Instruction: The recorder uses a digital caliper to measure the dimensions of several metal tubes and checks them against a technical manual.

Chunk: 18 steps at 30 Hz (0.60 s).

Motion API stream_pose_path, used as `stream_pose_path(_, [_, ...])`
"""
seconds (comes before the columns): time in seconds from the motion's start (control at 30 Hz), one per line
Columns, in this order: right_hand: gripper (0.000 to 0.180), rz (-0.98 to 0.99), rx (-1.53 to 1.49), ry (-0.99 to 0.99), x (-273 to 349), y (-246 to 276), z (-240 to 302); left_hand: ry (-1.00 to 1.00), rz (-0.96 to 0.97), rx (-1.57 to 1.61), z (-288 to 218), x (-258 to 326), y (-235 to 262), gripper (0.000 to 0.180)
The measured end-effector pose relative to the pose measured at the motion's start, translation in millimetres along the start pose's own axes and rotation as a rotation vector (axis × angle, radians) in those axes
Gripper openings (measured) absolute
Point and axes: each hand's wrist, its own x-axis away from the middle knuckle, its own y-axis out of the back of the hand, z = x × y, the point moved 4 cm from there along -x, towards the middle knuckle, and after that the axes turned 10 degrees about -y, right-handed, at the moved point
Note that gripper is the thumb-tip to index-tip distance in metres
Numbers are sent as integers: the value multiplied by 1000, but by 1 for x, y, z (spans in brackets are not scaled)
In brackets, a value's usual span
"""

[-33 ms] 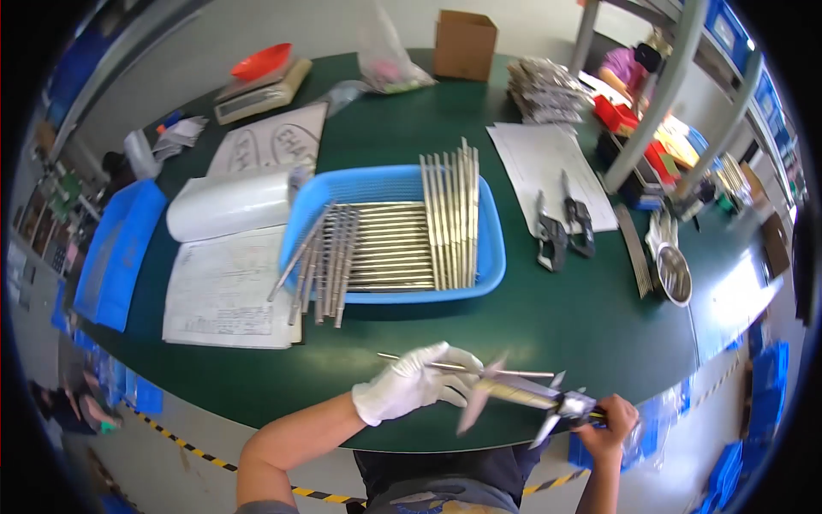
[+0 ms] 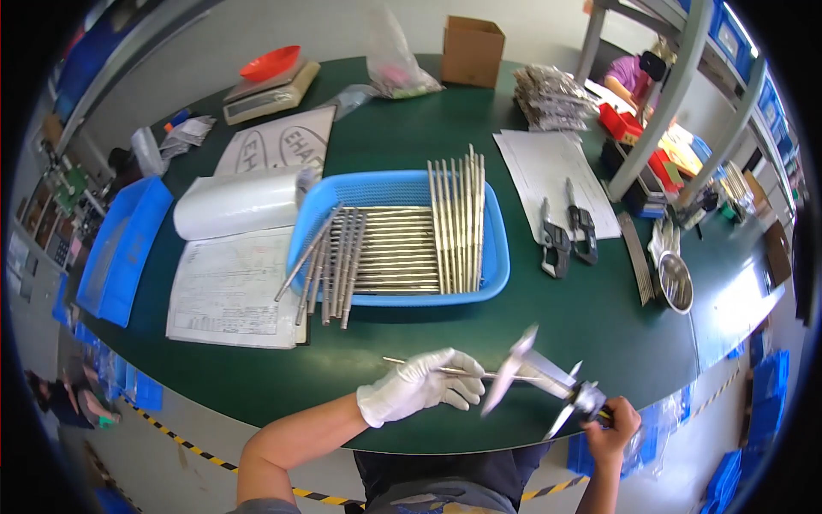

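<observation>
left hand, white glove: fingers curled, pinching thin metal rod held roughly level over near edge of table; rod tip pokes out past glove twd table's left side.
right hand, bare: closed in a grip round body of metal caliper, off near-right edge of table; caliper tilted, its measuring arms pointing up twd rod. whether they touch rod: cannot tell, blurred.
blue basket, centre of table: row of metal rods lying flat inside, crosswise; 2nd bunch of rods laid across basket's right part, ends over far rim; 3rd bunch leaning over near-left rim, tips resting on paper.
open logbook, just left of basket, far page curled into a roll.
white sheet, right of basket; two dark gauges at its near edge, side by side.
small steel bowl, nr right edge of table.
blue bin, left edge of table.
weighing scale w/ red dish, far-left of table.
cardboard box and clear plastic bag, far edge.
stack of packets, far-right part of table.
</observation>
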Motion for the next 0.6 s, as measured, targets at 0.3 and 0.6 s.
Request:
stream_pose_path(0.3, [25,-79,-72,-421,-8,-13,-44,-456,-7,-915,-60,65,-60,37])
stream_pose_path(0.6, [28,-161,26,-431,-5,-16,-35,-738,-606,-1851,-159,92,-50,13])
